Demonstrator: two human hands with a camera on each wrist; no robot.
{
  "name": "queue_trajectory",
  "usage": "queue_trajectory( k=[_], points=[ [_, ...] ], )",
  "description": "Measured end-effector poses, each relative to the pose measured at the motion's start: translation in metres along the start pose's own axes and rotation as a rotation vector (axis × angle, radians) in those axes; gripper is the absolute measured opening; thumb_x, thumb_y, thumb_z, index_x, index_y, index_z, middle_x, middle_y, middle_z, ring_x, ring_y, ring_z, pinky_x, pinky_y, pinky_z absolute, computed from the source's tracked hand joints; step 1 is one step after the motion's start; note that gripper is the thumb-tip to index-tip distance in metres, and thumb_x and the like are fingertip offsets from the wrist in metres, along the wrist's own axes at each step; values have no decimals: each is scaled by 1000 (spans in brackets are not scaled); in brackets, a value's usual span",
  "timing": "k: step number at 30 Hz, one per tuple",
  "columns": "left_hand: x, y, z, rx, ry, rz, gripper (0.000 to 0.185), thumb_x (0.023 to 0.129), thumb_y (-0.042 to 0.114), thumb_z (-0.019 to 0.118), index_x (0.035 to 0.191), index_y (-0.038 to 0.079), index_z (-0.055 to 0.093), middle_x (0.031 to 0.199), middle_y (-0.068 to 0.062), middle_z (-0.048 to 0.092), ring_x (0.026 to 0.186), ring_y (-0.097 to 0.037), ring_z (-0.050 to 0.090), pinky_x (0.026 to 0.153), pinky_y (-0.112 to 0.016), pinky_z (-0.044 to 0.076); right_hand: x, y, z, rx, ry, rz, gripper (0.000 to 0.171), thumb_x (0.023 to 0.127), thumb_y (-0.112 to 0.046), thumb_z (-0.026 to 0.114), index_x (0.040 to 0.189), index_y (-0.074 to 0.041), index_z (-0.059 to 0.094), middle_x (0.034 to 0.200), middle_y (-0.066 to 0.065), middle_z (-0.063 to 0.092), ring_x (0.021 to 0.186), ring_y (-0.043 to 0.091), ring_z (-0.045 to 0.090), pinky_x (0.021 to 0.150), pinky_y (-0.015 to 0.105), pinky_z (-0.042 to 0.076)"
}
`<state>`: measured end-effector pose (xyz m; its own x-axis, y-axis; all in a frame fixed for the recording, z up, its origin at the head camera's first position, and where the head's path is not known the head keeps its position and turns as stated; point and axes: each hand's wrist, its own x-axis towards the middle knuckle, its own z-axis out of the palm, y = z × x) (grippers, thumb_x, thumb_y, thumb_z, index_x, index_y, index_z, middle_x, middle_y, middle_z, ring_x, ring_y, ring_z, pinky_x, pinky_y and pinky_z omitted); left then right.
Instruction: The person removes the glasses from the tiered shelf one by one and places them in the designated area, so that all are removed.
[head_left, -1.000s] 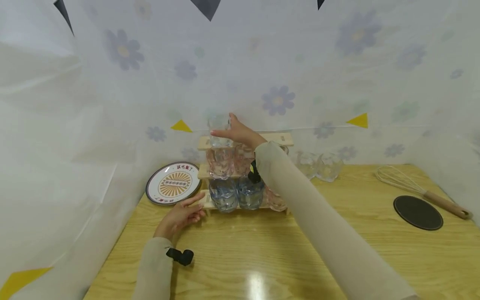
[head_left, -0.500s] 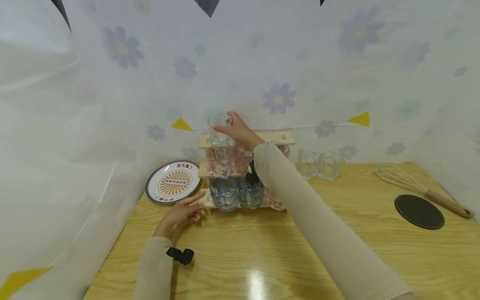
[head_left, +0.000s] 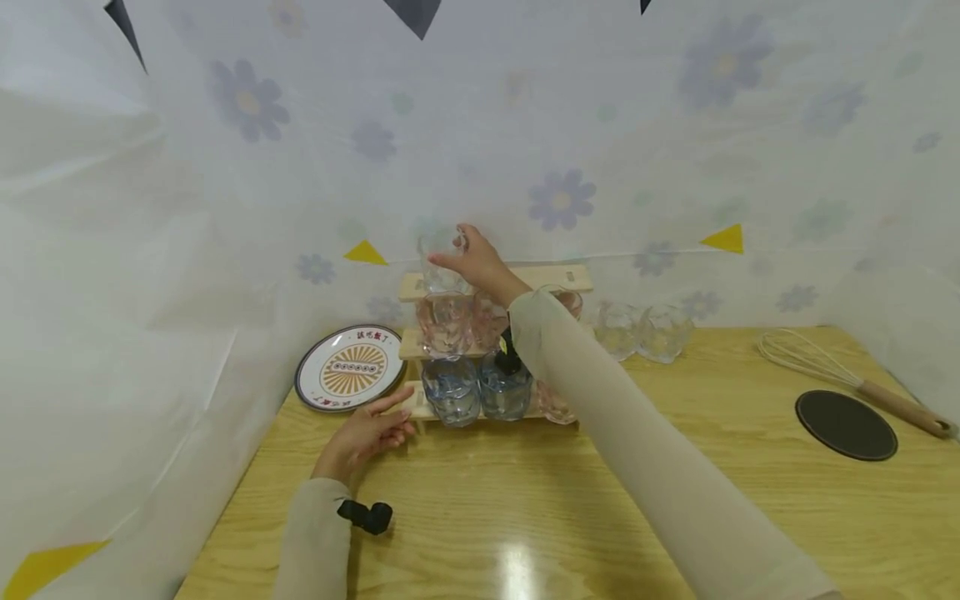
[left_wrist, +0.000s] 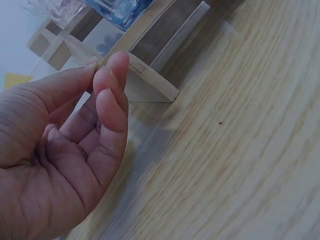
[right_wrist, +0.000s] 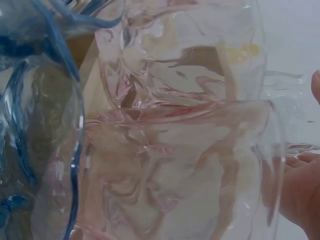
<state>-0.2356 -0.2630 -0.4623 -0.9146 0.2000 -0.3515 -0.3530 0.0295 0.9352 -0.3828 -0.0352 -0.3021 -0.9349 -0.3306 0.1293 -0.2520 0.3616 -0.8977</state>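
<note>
A three-tier wooden rack (head_left: 551,277) stands on the table, bearing several glass cups. At its top left end, my right hand (head_left: 483,268) grips a clear glass cup (head_left: 435,271), with the thumb in front and fingers round the far side. My left hand (head_left: 365,439) pinches the left end of the lowest shelf; the left wrist view shows thumb and fingertips at the board's corner (left_wrist: 142,70). Pink glass cups (head_left: 442,323) sit on the middle tier. Two blue glass cups (head_left: 451,396) and a pink one (head_left: 553,405) are on the lowest. My right sleeve hides part of the rack.
Left of the rack, a patterned plate (head_left: 351,368) lies near the back wall. Two clear glass cups (head_left: 664,333) stand on the table to its right. Farther right are a whisk (head_left: 862,387) and a round black mat (head_left: 846,425). Floral sheeting (head_left: 562,125) closes off the back.
My right hand and the clear cup shift very slightly to the right in the head view, along with the whole scene. Both hands keep their hold.
</note>
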Motion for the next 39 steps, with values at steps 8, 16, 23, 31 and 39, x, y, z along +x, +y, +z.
queue_trajectory(
  k=[8,16,23,31,39],
  points=[
    [0,-1,1,11,-6,5,53,95,13,57,145,17,40,73,-1,69,59,-7,58,56,-18,49,-2,-13,-18,15,54,-32,90,85,-45,68,152,-12,16,137,6,42,120,21,44,94,38,42],
    [3,-2,-5,11,-9,12,55,94,14,59,145,17,40,73,-1,69,60,-7,58,56,-18,49,-9,-20,-48,49,75,-77,89,87,-42,67,152,-11,16,133,7,42,113,20,40,90,36,39],
    [5,-1,-8,2,-9,13,55,95,11,58,146,14,38,72,-1,68,59,-7,58,56,-18,49,-15,-17,-87,22,96,-54,90,85,-46,67,153,-16,14,140,4,40,131,19,33,103,39,36],
    [8,0,-11,9,-23,18,56,95,12,58,147,14,36,73,-1,68,60,-7,58,57,-18,50,-37,5,-138,-7,169,-37,86,87,-44,65,152,-15,16,135,8,41,123,22,39,103,41,34],
    [10,-1,-13,-2,-25,25,58,94,12,59,147,14,36,73,0,69,60,-6,58,58,-18,50,-68,34,-191,74,264,45,91,87,-43,66,153,-15,10,128,0,43,126,21,37,106,46,31]
  ],
)
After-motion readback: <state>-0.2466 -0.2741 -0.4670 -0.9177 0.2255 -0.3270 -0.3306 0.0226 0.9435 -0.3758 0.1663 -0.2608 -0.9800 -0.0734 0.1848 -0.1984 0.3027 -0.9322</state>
